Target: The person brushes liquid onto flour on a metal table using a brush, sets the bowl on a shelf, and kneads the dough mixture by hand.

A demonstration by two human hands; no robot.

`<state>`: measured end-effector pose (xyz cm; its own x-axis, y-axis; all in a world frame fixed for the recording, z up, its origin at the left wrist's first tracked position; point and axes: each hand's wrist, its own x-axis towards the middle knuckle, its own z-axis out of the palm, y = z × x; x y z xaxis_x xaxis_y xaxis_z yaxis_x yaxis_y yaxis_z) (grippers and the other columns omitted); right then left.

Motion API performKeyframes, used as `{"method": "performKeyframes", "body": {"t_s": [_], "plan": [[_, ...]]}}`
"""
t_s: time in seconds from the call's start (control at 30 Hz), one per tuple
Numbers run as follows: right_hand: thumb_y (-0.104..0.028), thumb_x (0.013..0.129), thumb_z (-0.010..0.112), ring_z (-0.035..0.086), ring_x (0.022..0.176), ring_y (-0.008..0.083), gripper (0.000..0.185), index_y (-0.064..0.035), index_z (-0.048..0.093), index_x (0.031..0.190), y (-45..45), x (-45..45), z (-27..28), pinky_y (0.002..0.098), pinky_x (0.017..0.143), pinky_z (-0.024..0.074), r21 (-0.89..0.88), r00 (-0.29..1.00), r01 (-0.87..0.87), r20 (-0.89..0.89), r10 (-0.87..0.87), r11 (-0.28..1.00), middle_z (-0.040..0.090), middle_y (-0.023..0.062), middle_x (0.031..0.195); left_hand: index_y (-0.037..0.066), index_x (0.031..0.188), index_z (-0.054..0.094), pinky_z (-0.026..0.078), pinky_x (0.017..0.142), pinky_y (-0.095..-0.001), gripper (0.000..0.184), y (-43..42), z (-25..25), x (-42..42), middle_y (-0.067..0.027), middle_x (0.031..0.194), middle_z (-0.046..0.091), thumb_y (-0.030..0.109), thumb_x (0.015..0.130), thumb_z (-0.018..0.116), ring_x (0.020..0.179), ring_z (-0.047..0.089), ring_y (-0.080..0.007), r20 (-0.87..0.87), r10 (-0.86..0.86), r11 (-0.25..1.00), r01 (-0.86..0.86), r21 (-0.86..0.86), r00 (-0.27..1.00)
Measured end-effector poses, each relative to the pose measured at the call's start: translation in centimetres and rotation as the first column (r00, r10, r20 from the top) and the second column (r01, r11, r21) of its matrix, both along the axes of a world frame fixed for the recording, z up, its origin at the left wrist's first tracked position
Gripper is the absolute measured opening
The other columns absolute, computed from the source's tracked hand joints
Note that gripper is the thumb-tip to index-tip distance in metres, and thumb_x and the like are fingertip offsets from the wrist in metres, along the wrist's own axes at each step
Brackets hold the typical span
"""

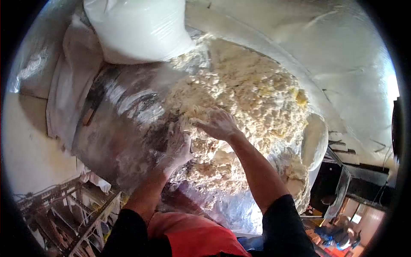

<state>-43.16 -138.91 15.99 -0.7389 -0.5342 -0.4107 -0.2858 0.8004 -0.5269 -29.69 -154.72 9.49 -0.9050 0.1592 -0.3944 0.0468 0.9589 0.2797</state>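
Note:
A wide, shaggy mass of pale dough [257,103], with yellow patches at its right side, spreads over the worktop. My left hand [177,147] is at the dough's left edge, its fingers pointing away from me and closed against the lumps. Just to its right, my right hand [219,124] grips the top of the dough, thumb stretched to the left and fingertips partly sunk in. Both hands are dusted with flour. Loose, crumbly lumps lie below and between my wrists.
A floury dark worktop [124,141] extends left, with a wooden-handled tool [89,115] near its edge. A full white sack [137,30] stands at the far side. Plastic sheeting [325,51] covers the back right. A metal rack [72,214] is low left; a rounded pale bundle [316,141] sits right.

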Motion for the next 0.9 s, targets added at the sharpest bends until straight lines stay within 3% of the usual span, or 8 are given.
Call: {"method": "performKeyframes", "body": {"t_s": [0.17, 0.2, 0.37, 0.5, 0.57, 0.67, 0.8, 0.9], "plan": [[-0.062, 0.086, 0.066, 0.057, 0.121, 0.0361, 0.083, -0.0005, 0.052, 0.14, 9.0, 7.6, 2.1, 0.0512, 0.105, 0.0461, -0.648, 0.943, 0.122, -0.161, -0.291, 0.752, 0.057, 0.0215, 0.134, 0.018, 0.138, 0.058, 0.025, 0.123, -0.0572, 0.049, 5.9, 4.5, 1.7, -0.024, 0.156, 0.036, 0.024, 0.091, 0.07, 0.148, 0.03, -0.0418, -0.378, 0.014, 0.63, 0.285, 0.722, 0.926], [-0.051, 0.088, 0.07, 0.057, 0.12, 0.0346, 0.074, 0.0004, 0.053, 0.139, 9.3, 10.7, 5.4, 0.0496, 0.105, 0.0453, -0.71, 0.833, 0.548, 0.413, -0.369, 0.442, 0.059, 0.0188, 0.131, 0.02, 0.143, 0.054, 0.025, 0.123, -0.0551, 0.048, 7.8, 5.0, 2.2, -0.0212, 0.154, 0.041, 0.025, 0.096, 0.065, 0.147, 0.033, -0.0385, -0.263, -0.047, 0.644, 0.231, 0.729, 0.964], [-0.036, 0.092, 0.071, 0.052, 0.128, 0.0463, 0.067, 0.0015, 0.049, 0.143, 15.1, 17.6, -4.6, 0.0523, 0.11, 0.0404, -0.5, 0.704, 0.457, -0.303, -0.643, 0.735, 0.054, 0.0261, 0.141, 0.02, 0.151, 0.047, 0.019, 0.125, -0.0533, 0.049, 12.5, 1.4, 5.4, -0.0106, 0.159, 0.04, 0.033, 0.104, 0.054, 0.149, 0.034, -0.037, -0.3, -0.588, 0.766, 0.636, 0.092, 0.751], [-0.046, 0.089, 0.075, 0.047, 0.134, 0.0463, 0.077, -0.002, 0.046, 0.145, 16.4, 15.9, 1.4, 0.0546, 0.11, 0.041, -0.44, 0.829, 0.502, -0.001, -0.559, 0.745, 0.045, 0.029, 0.148, 0.03, 0.159, 0.035, 0.02, 0.127, -0.0514, 0.06, 12.4, 6.7, 3.7, -0.0093, 0.171, 0.015, 0.026, 0.102, 0.056, 0.151, 0.03, -0.0361, -0.081, -0.701, 0.713, 0.692, -0.11, 0.709], [-0.051, 0.085, 0.077, 0.047, 0.135, 0.0457, 0.077, -0.0097, 0.049, 0.143, 17.4, 15.0, 3.3, 0.0531, 0.113, 0.0419, -0.471, 0.789, 0.38, -0.285, -0.545, 0.796, 0.038, 0.0255, 0.153, 0.024, 0.151, 0.046, 0.02, 0.125, -0.0532, 0.056, 10.9, 8.7, 1.8, -0.0102, 0.162, 0.031, 0.024, 0.097, 0.062, 0.148, 0.03, -0.0376, -0.22, -0.493, 0.68, 0.53, 0.506, 0.842], [-0.046, 0.096, 0.065, 0.045, 0.136, 0.0448, 0.064, -0.0083, 0.049, 0.144, 16.4, 11.3, 6.4, 0.0572, 0.114, 0.04, -0.551, 0.779, 0.306, -0.323, -0.537, 0.776, 0.041, 0.0264, 0.151, 0.011, 0.14, 0.055, 0.039, 0.118, -0.0528, 0.051, 13.9, 14.7, -4.0, -0.0152, 0.146, 0.051, 0.022, 0.092, 0.07, 0.135, 0.047, -0.0356, -0.025, -0.378, 0.893, 0.372, 0.253, 0.926], [-0.049, 0.091, 0.064, 0.047, 0.135, 0.0423, 0.06, -0.0164, 0.059, 0.142, 13.5, 11.7, -0.6, 0.0587, 0.116, 0.03, -0.363, 0.803, 0.296, -0.407, -0.436, 0.884, 0.054, 0.0162, 0.147, 0.01, 0.151, 0.038, 0.037, 0.118, -0.0462, 0.055, 14.3, 1.3, -0.3, -0.0109, 0.145, 0.052, 0.027, 0.102, 0.057, 0.133, 0.051, -0.0262, -0.019, -0.209, 0.545, 0.133, 0.828, 0.978], [-0.044, 0.081, 0.07, 0.052, 0.129, 0.0374, 0.061, -0.0202, 0.063, 0.137, 14.8, 11.2, -4.0, 0.0602, 0.109, 0.0363, -0.46, 0.728, 0.207, -0.517, -0.45, 0.864, 0.057, 0.0115, 0.143, 0.014, 0.16, 0.026, 0.022, 0.125, -0.0453, 0.064, 17.0, -1.1, -1.4, -0.0096, 0.165, 0.03, 0.042, 0.105, 0.039, 0.153, 0.025, -0.0248, 0.019, -0.518, 0.841, 0.513, -0.173, 0.855]]}}
